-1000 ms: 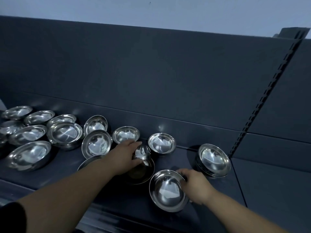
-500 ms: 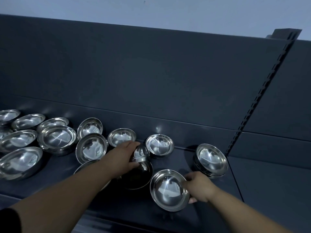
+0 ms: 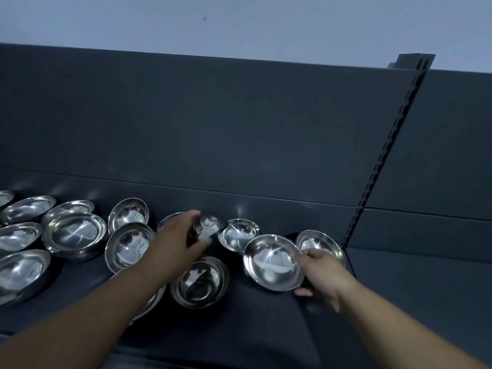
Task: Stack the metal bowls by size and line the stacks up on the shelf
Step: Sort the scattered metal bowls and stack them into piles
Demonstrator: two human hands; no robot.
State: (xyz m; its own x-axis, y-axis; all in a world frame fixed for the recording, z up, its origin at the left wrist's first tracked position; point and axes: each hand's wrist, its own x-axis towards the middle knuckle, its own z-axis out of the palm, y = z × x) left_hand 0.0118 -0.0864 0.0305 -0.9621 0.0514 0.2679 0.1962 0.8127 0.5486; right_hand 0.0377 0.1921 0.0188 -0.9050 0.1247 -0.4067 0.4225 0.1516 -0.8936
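Left hand (image 3: 181,239) grips a small bowl (image 3: 210,227), right hand (image 3: 320,272) pinches a wider bowl (image 3: 271,262) by its rim; either slick bowl could slip

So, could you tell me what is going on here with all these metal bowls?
A person is sorting metal bowls on a dark shelf. Their left hand grips a small bowl, held tilted above a deeper bowl. Their right hand holds a wider bowl by its rim, tilted, just in front of the bowl at the right end. Further left sit a nested stack and more loose bowls, not yet lined up.
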